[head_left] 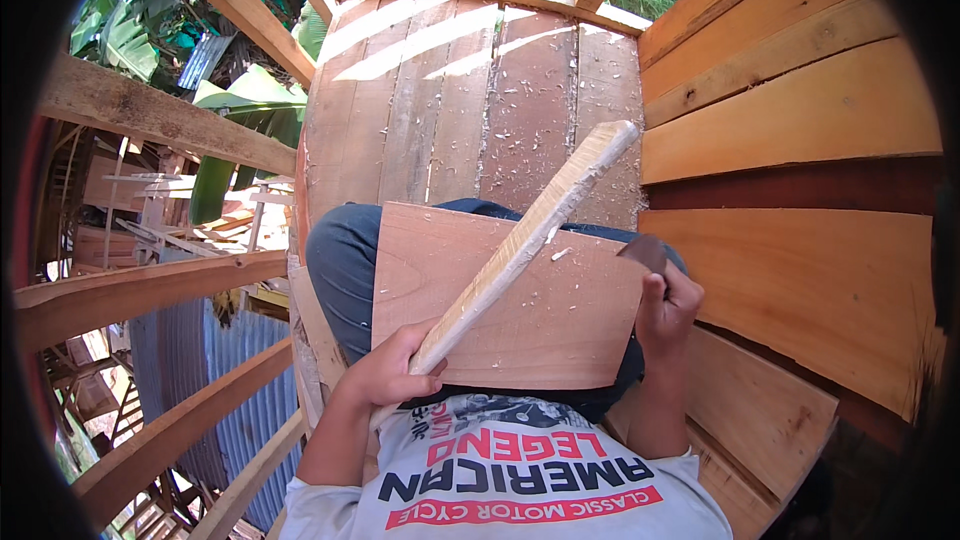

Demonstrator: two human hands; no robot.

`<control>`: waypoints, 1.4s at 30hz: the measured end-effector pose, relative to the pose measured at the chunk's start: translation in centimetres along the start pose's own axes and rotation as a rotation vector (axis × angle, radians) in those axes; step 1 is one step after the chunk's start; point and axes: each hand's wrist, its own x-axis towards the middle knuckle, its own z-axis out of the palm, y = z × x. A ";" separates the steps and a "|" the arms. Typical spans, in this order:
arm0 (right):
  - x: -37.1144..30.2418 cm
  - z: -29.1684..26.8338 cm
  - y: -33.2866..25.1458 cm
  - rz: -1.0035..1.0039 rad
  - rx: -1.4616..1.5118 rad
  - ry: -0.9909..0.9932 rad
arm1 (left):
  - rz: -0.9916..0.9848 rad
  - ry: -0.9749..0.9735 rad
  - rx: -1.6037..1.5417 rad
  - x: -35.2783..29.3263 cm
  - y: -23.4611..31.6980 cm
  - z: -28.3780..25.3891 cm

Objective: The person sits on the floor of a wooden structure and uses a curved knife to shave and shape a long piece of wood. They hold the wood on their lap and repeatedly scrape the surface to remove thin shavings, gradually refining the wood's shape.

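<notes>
My left hand (402, 362) is closed around the lower end of a long, pale wooden stick (525, 240). The stick slants up and to the right, its far end rising past a flat wooden board (540, 335) that lies across my lap. One long edge of the stick looks rough and whitish. At the board's right edge my right hand (668, 302) grips a dark brown, flat tool with a rounded end (643, 252). It is apart from the stick; whether it is a blade I cannot tell. Small wood shavings (561, 253) lie on the board.
I sit cross-legged on a plank floor (400, 130) strewn with shavings. Slatted railing beams (160, 285) run along the left, with corrugated metal sheet (235, 360) below and plants outside. A plank wall (790, 270) stands close on my right.
</notes>
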 end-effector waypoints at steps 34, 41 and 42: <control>-2.5 5.3 -1.8 -0.169 -0.025 -0.159 | 0.021 0.063 0.191 0.8 0.4 1.5; -2.0 4.0 -1.2 -0.177 -0.134 -0.087 | 0.084 0.119 0.339 1.0 0.3 1.9; -1.8 3.9 -1.2 -0.171 -0.130 -0.068 | 0.079 0.109 0.339 1.1 0.7 2.1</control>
